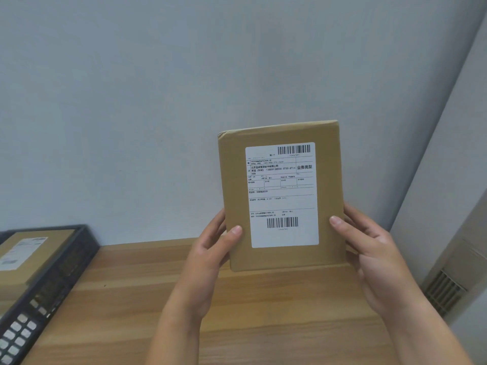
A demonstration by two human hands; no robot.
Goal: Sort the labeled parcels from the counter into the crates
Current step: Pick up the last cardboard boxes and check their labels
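Observation:
A flat brown cardboard parcel [234, 180] with a white shipping label [283, 196] is held upright above the wooden counter [131, 299], label facing me. My left hand [210, 254] grips its lower left edge, thumb on the front. My right hand [369, 251] grips the lower right edge, thumb on the front beside the label. At the far left stands a dark plastic crate [60, 270] with another labelled brown parcel [31, 256] lying flat inside it.
A plain grey wall rises behind the counter. To the right, past the counter's edge, stands a pale wall panel with a slatted vent [442, 291] low down.

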